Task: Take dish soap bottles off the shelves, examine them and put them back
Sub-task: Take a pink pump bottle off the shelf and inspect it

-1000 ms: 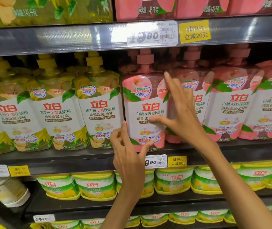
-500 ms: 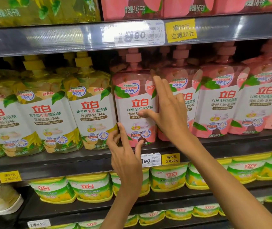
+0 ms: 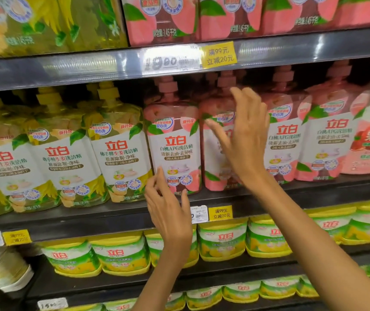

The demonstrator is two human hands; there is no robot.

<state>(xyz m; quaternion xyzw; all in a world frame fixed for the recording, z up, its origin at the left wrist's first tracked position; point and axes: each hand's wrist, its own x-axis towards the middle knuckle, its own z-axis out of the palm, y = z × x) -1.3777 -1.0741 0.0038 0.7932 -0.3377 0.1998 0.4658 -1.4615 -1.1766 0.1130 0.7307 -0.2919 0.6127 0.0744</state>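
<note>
pink bottle (image 3: 175, 144): upright on middle shelf (image 3: 67, 217), front row, first pink one right of the yellow bottles (image 3: 116, 153)
left hand (image 3: 168, 212): at pink bottle's lower left corner, fingers loosely curled, fingertips at its edge; grip unclear, can't tell
right hand (image 3: 244, 140): just right of pink bottle, in front of its neighbour, fingers spread, holding nothing
price tag (image 3: 199, 213): shelf edge below pink bottle

- We see two bare forearms, with no sleeve on either up to the frame's lower edge.
- We find no watch, band or bracelet at either wrist.
- The left hand (image 3: 168, 212) wears no glove and no ring that we can make out.
- The right hand (image 3: 244, 140) is likewise ungloved, its fingers (image 3: 240, 95) slightly blurred.
</note>
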